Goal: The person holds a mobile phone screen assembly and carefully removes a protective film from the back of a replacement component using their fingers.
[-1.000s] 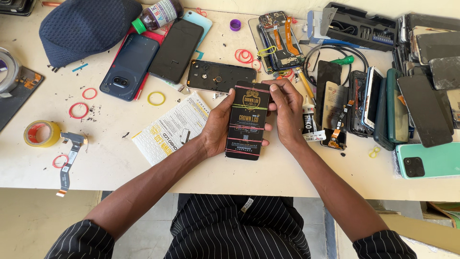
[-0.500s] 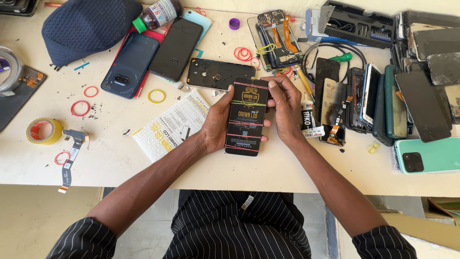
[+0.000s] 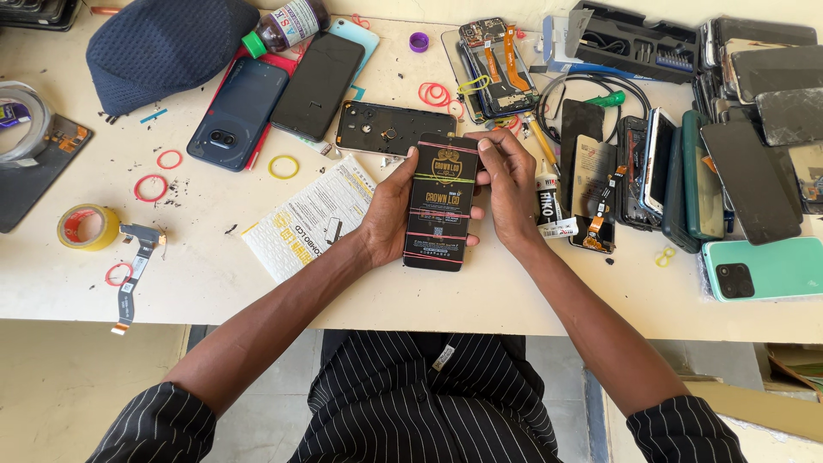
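Both hands hold a flat black rectangular screen panel with gold print and red bands [image 3: 442, 206] just above the near half of the white worktable [image 3: 206, 283]. The left hand [image 3: 386, 214] wraps its left edge, fingers curled closed on it; the right hand [image 3: 507, 184] pinches its top right corner (thumb on the face). Left of the panel lies a white printed paper sheet [image 3: 309, 219]; just beyond it, a black phone back cover [image 3: 390, 129]; right of it, a small white glue tube [image 3: 546, 199].

One tape roll [image 3: 86, 226], one cap [image 3: 163, 47], one bottle [image 3: 283, 24].
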